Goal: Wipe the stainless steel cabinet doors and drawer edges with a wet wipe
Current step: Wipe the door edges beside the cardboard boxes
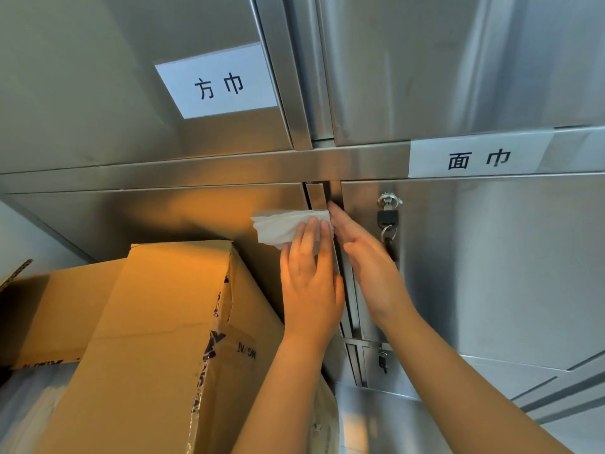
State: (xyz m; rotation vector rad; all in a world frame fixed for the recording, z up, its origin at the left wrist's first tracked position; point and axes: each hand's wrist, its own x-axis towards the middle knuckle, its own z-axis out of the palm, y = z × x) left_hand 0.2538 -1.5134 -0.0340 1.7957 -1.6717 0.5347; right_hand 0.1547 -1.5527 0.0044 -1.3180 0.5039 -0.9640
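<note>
A: What is looking risky here?
B: The cardboard box (157,322) is crowding the left door (163,217), so I think the low part may be getting missed. The wet wipe (278,227) is lying on that door's edge, and the left hand (309,283) is pressing it flat, fingers straight.
A: And the right hand (366,257)?
B: It is lying open along the door gap, maybe risking a pinch, with the key (388,221) hanging just beside it

The left hand (311,280) covers the lower part of the wet wipe (281,224). The right hand (366,253) hides the end of the hanging keys (388,235), and its fingers (340,221) seem to reach into the door gap (316,194). The cardboard box (147,339) runs off the bottom edge, and its print is unreadable. The small lock (382,358) at lower centre is indistinct.
</note>
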